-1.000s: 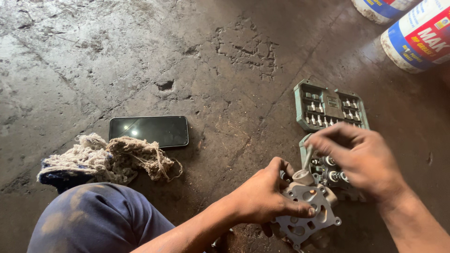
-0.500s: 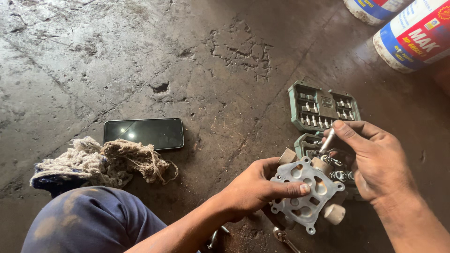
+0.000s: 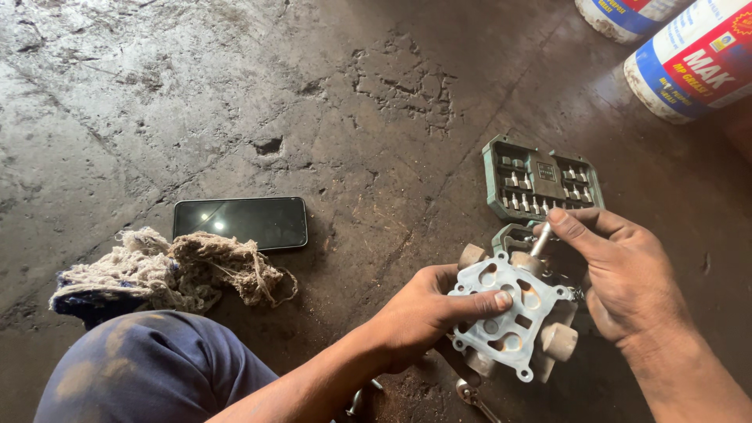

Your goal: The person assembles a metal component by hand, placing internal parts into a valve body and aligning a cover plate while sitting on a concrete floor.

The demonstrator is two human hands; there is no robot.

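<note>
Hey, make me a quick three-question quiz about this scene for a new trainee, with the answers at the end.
1. True or false: the left hand grips the pale metal plate with holes.
2. What does the right hand pinch between its fingers?
A. a small metal bit
B. the rag
C. the phone
3. Fill in: the black phone lies on the floor right behind the ____.

Key:
1. True; its thumb lies across the plate's face.
2. A; the bit touches the plate's top edge, in front of the green socket case.
3. The frayed rag, which overlaps the phone's near edge.
</note>
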